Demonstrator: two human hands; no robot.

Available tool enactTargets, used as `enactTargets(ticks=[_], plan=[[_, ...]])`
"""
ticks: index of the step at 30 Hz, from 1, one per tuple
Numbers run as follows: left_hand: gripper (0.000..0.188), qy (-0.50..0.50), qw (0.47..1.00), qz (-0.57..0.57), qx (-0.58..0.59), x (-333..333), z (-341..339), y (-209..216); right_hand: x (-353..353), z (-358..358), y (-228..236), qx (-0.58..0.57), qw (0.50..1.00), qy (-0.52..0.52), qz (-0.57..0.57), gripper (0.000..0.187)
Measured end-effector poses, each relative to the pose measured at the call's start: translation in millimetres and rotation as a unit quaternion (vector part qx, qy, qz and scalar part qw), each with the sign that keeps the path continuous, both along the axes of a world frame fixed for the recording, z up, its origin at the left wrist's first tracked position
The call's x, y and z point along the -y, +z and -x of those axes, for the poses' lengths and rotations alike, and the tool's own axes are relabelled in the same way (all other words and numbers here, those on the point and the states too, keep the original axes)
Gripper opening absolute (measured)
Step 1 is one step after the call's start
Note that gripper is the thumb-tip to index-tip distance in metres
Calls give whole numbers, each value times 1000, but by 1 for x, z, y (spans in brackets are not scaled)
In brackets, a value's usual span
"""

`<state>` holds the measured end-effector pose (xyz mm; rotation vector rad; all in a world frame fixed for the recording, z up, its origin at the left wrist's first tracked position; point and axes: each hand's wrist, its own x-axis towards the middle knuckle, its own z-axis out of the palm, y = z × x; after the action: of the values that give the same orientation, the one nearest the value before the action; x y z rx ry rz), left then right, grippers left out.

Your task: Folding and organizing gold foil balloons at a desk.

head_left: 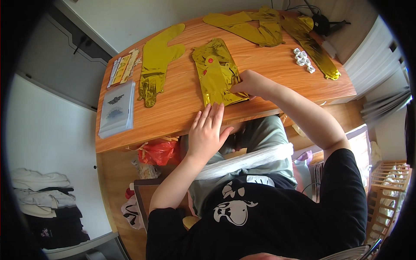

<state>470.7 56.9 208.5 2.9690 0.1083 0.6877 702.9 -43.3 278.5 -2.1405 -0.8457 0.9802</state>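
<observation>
A flat gold foil balloon (216,69), folded over itself with two small red round marks, lies on the wooden table in front of me. My left hand (206,132) rests at its near edge, fingers stretched out flat and fingertips touching the foil. At the balloon's right side, my right hand (255,84) has its fingers curled, pinching the foil edge near the lower right corner. Another flat gold foil balloon (158,58) lies to the left, its lower end crinkled. Farther back are a gold balloon (242,26) and a long gold one (312,47) at the right.
Several small white rolls (302,58) sit at the right of the table (182,115). On the left are a stack of clear plastic bags (116,106) and some paper strips (123,69). A black device (321,24) stands at the back right; a red plastic bag (159,151) hangs below.
</observation>
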Motion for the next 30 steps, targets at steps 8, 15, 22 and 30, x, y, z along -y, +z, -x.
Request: enactTargets(ticks=[8,15,22,30], plan=[[57,28,998,-18,49,7,-6,-2,39,19,-17,-100,947,-115,-282,48],[68,76,996,4,55,23,-10,-3,64,69,-31,164,938,-139,-272,54],[78,107,994,1,33,31,-12,-10,56,71,-41,182,916,-192,-301,49],[74,135,990,-22,38,33,-13,-15,48,73,-42,229,912,-178,-290,37]])
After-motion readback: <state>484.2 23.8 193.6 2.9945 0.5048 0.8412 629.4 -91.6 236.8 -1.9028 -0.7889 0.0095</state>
